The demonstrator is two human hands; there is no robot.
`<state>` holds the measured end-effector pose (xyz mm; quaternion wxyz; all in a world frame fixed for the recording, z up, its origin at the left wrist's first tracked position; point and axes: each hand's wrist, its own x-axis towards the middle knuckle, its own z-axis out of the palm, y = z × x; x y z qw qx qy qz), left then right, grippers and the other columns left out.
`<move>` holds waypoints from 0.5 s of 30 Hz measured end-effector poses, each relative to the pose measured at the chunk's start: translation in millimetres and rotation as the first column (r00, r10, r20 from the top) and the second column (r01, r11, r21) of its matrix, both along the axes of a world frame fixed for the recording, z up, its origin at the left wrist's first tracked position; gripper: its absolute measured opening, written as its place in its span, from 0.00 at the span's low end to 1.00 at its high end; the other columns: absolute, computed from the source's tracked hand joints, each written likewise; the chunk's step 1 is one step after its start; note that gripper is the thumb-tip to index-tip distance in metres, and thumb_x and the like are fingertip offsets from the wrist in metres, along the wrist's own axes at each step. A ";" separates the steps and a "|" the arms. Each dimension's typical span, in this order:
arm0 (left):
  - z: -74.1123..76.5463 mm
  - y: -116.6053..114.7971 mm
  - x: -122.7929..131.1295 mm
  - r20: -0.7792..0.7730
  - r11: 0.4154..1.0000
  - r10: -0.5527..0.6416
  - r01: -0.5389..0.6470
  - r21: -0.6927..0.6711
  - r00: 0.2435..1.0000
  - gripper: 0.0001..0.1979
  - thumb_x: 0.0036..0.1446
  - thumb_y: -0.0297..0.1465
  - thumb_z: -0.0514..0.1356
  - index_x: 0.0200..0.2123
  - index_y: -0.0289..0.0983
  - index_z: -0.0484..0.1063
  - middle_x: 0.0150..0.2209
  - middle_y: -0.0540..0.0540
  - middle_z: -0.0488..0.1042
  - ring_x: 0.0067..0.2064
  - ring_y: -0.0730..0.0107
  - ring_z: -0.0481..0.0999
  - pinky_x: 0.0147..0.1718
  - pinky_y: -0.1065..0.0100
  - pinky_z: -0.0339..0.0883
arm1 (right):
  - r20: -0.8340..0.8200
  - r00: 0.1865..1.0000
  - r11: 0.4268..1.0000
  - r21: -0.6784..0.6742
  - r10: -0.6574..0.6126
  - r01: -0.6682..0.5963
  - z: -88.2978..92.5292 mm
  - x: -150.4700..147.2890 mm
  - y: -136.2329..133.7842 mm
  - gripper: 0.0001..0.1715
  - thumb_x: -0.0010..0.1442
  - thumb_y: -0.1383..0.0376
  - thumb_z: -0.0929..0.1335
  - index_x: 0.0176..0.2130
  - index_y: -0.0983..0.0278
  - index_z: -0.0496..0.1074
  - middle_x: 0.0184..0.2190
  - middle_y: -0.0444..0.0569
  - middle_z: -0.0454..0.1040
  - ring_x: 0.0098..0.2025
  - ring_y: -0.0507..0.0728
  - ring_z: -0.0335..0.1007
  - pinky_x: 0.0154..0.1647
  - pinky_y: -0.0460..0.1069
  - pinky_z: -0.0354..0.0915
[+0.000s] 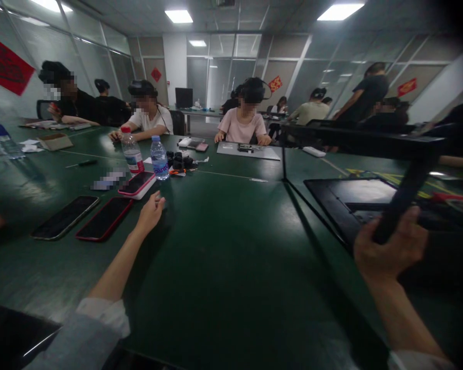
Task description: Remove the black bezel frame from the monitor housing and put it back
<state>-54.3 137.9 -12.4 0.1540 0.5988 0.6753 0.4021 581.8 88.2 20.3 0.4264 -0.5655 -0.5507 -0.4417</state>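
Note:
My right hand (389, 249) is wrapped around one bar of a black rectangular frame (355, 134), raised at the right and partly lost in shadow. Below and behind it lies a flat black panel (332, 192). My left hand (151, 211) hovers over the table with its fingers curled together; whether something small is between them I cannot make out. Nearest to it is a pink-edged phone (139, 182) on a white box (144, 191). Left of that wrist lie a red-cased phone (105, 220) and a dark phone (65, 218).
A red-capped bottle (131, 153) and a blue-capped bottle (159, 159) stand upright beyond my left hand, beside a black cluster of parts (180, 160). Across the green table (216, 267), a person in pink (244, 126) sits behind a grey board (268, 153).

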 end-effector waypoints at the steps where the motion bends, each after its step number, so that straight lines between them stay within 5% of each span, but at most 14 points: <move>1: 1.5 -0.4 0.9 0.009 1.000 -0.003 0.003 0.013 1.000 0.31 0.69 0.44 0.51 0.68 0.33 0.59 0.55 0.36 0.77 0.50 0.56 0.79 0.54 0.53 0.68 | 0.013 1.000 1.000 0.020 0.010 -0.011 2.4 -9.9 0.3 0.48 0.63 0.56 0.65 0.73 0.77 0.50 0.58 0.77 0.68 0.57 0.77 0.70 0.52 0.72 0.68; 4: 6.1 -2.2 7.4 0.039 0.996 -0.012 0.009 0.093 0.999 0.35 0.67 0.49 0.53 0.69 0.34 0.59 0.56 0.35 0.76 0.52 0.55 0.78 0.55 0.52 0.67 | -0.145 0.984 0.993 0.064 0.105 -0.097 9.1 -41.4 -2.5 0.48 0.65 0.58 0.64 0.73 0.81 0.48 0.51 0.73 0.74 0.49 0.70 0.75 0.53 0.67 0.69; 7: 8.4 -4.2 19.7 0.054 0.979 -0.059 0.047 0.200 0.997 0.42 0.63 0.52 0.58 0.72 0.37 0.52 0.62 0.33 0.70 0.54 0.55 0.76 0.56 0.52 0.67 | -0.318 0.923 0.972 -0.011 0.219 -0.234 8.1 -61.3 -2.1 0.47 0.67 0.57 0.60 0.75 0.78 0.42 0.39 0.59 0.78 0.36 0.61 0.76 0.46 0.61 0.72; 10: 8.5 -6.0 32.9 0.062 0.960 -0.095 0.075 0.268 0.994 0.48 0.59 0.50 0.64 0.73 0.40 0.47 0.67 0.32 0.62 0.57 0.54 0.74 0.56 0.52 0.67 | -0.467 0.854 0.943 -0.113 0.229 -0.315 -1.6 -67.1 4.4 0.45 0.69 0.57 0.57 0.75 0.73 0.39 0.38 0.54 0.76 0.32 0.57 0.73 0.39 0.56 0.72; 12: 8.9 -6.6 39.5 0.122 0.957 -0.124 0.086 0.277 0.985 0.42 0.61 0.48 0.62 0.71 0.41 0.51 0.64 0.33 0.67 0.54 0.57 0.77 0.54 0.53 0.69 | -0.515 0.831 0.922 -0.179 0.210 -0.343 -10.6 -67.7 10.3 0.46 0.69 0.57 0.57 0.75 0.72 0.35 0.40 0.54 0.76 0.32 0.57 0.73 0.40 0.56 0.71; 15: 10.8 -6.5 44.5 0.323 0.962 -0.180 0.097 0.257 0.929 0.28 0.65 0.47 0.56 0.62 0.38 0.62 0.45 0.41 0.78 0.37 0.66 0.79 0.42 0.60 0.72 | -0.486 0.850 0.846 -0.350 0.203 -0.402 -26.1 -67.9 20.6 0.51 0.65 0.57 0.61 0.75 0.74 0.35 0.48 0.61 0.74 0.40 0.61 0.73 0.47 0.60 0.71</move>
